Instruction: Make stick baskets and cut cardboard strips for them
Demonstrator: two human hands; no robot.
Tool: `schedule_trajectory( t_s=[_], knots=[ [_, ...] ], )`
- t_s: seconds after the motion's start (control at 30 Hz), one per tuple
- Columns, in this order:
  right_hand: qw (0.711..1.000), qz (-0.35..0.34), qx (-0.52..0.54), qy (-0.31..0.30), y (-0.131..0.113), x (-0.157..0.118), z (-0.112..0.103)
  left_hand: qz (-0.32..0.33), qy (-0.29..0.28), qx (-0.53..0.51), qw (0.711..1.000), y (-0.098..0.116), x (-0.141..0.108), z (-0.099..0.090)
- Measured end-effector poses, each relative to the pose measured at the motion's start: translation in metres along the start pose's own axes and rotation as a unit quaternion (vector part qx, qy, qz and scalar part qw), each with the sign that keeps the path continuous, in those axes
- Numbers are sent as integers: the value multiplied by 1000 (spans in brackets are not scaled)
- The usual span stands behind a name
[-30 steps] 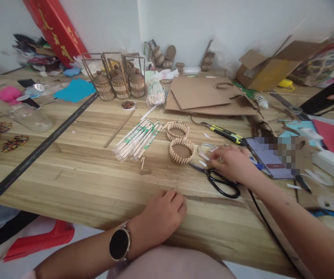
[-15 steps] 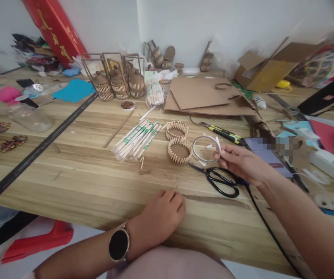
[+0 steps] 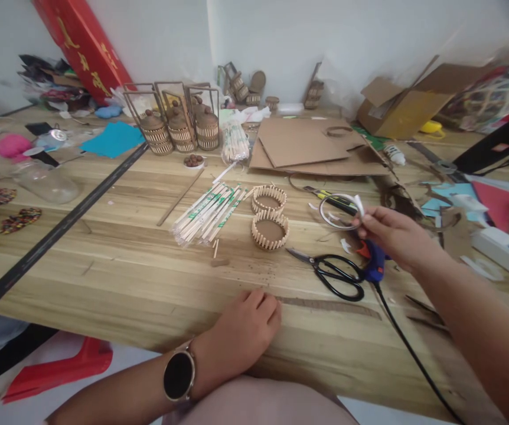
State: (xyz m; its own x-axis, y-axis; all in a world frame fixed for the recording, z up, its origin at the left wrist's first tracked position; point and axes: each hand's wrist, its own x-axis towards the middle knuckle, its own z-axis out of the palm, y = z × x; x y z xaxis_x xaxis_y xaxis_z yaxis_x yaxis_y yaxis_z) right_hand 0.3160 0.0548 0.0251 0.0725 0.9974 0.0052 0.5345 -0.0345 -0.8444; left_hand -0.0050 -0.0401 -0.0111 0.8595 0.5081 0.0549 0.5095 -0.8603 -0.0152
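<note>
My right hand [image 3: 390, 233] pinches the edge of a narrow roll of tape [image 3: 325, 223], a pale ring held upright above the table. Below it lie black-handled scissors [image 3: 336, 277] and a blue glue gun [image 3: 374, 262]. My left hand [image 3: 252, 324], a watch on its wrist, rests on the table with fingers curled down. Its fingertips meet the end of a brown cardboard strip [image 3: 329, 305]; what is under them is hidden. Two round stick-walled rings stand between the hands, the nearer one [image 3: 270, 231] with a brown base, the other [image 3: 269, 199] just behind.
Wrapped sticks [image 3: 208, 212] lie left of the rings. Small lidded baskets with tall handles [image 3: 179, 127] stand behind, near a bowl of brown beads [image 3: 193, 160]. Cardboard sheets [image 3: 305, 144], a utility knife [image 3: 341, 203] and an open box [image 3: 396, 109] are at the right.
My right hand has moved right and slightly up with the tape roll, away from the rings. More of the glue gun shows, and the phone is out of sight. My left hand stays put.
</note>
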Motion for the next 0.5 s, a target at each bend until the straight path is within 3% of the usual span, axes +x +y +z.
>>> schedule_trajectory(
  t_s=[0.13,0.2,0.27,0.43,0.5],
  knots=[
    [998,34,17,-51,-3,-3,-22,0,2,3,1000,1,0,0],
    [995,49,6,-90,-3,-4,-27,-1,-1,6,1000,1,0,-1],
    [995,43,-22,-93,-3,-4,-30,0,-2,6,1000,1,1,-1],
    [995,-3,-79,66,-13,-4,-31,1,1,4,1000,1,0,-1],
    [993,-30,-67,98,-24,-13,-26,3,-2,0,1000,0,0,-3]
  ],
)
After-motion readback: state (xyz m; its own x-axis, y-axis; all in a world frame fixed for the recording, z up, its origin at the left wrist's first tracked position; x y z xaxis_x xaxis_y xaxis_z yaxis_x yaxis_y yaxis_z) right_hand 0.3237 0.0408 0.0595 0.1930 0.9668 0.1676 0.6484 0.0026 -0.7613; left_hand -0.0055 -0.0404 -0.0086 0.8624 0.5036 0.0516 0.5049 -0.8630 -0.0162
